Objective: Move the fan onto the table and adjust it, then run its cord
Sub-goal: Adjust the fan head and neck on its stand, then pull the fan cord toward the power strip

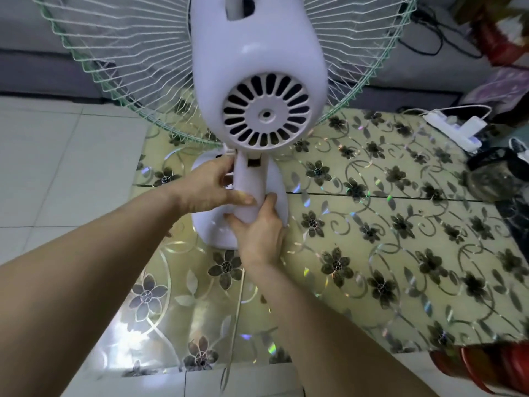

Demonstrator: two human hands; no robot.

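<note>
A white fan (pixel 257 67) with a green-rimmed wire cage stands on the flowered table (pixel 400 224), its back toward me. Its round base (pixel 211 224) rests near the table's left edge. My left hand (pixel 206 184) grips the fan's neck (pixel 247 181) from the left, thumb across the back. My right hand (pixel 260 233) holds the lower neck from below, just above the base. The fan's pale cord (pixel 234 325) runs from under my right wrist down over the table's near edge.
A white power strip (pixel 455 126) with a plug lies at the table's far right, beside a dark glass pot (pixel 492 173). A red object (pixel 486 365) sits at the near right corner. White floor tiles lie left of the table; a grey sofa stands behind.
</note>
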